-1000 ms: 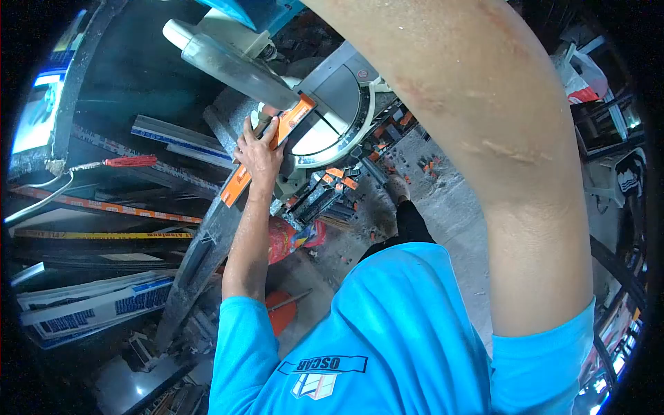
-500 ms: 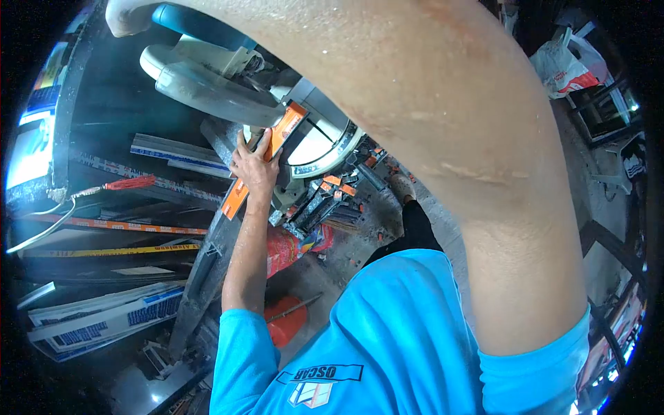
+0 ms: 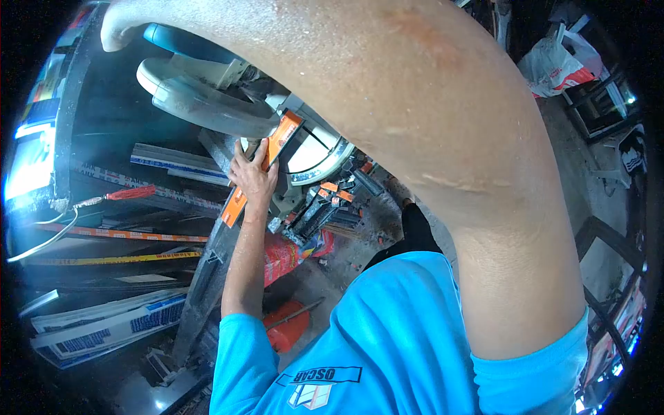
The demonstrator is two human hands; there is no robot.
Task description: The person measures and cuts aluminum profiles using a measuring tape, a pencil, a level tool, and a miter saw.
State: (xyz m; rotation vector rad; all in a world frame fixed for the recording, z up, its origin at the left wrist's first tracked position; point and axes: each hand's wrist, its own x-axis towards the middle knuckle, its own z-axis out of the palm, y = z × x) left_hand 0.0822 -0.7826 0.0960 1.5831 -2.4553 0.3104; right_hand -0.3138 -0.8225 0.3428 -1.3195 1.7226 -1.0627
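My left hand (image 3: 254,178) grips a long metal profile with orange printed film (image 3: 283,134), fingers over its top and thumb along its side. The profile lies slantwise on a miter saw, across the front of its pale round table (image 3: 310,158). Just above the hand is the saw's rounded blade guard (image 3: 200,104), close to the profile's upper end. My right arm crosses the top of the view. Of my right hand (image 3: 116,31) only a small part shows at the upper left, near the saw's teal housing (image 3: 183,43); its fingers are hidden or out of frame.
Short orange-and-dark offcuts (image 3: 321,211) are heaped beside the saw. Long wrapped profiles (image 3: 131,235) fill the rack at left, near a red-tied cord (image 3: 130,193). A red bucket (image 3: 287,330) stands below. A plastic bag (image 3: 553,68) lies at upper right.
The view has shifted slightly. My left hand keeps its hold on the profile, and the saw guard looks about as low as before.
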